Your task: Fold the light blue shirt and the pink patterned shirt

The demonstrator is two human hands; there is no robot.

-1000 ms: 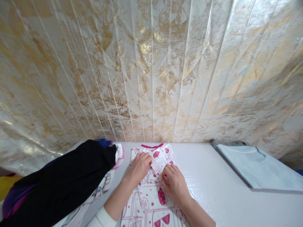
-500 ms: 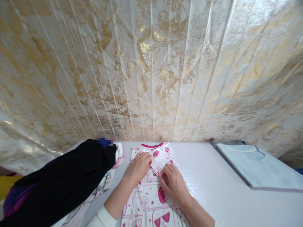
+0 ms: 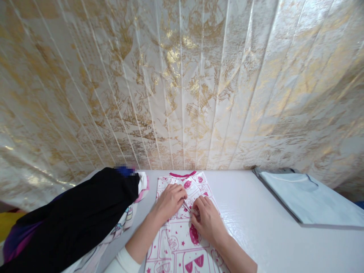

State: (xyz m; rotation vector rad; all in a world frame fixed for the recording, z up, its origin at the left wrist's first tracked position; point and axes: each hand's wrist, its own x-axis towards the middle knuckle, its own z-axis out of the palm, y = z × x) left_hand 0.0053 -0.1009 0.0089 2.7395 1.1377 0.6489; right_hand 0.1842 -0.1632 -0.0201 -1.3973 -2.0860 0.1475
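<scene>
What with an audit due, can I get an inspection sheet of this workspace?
Surface: white table, glossy.
Job's things: pink-print shirt, lying flat, collar toward the wall.
Clutter: black garment piled at left; pale blue folded garment at right.
Grippers: left hand and right hand both on the shirt, fingertips meeting at a fold; grip unclear.
Cables: nothing seen.
Surroundings: white-and-gold sheet covers the wall behind.

Both forearms come in from the bottom and angle toward each other. The left hand [image 3: 170, 201] is palm down, fingers loose and slightly bent. The right hand [image 3: 209, 220] is palm down too, its fingertips bunched up almost touching the left's.
</scene>
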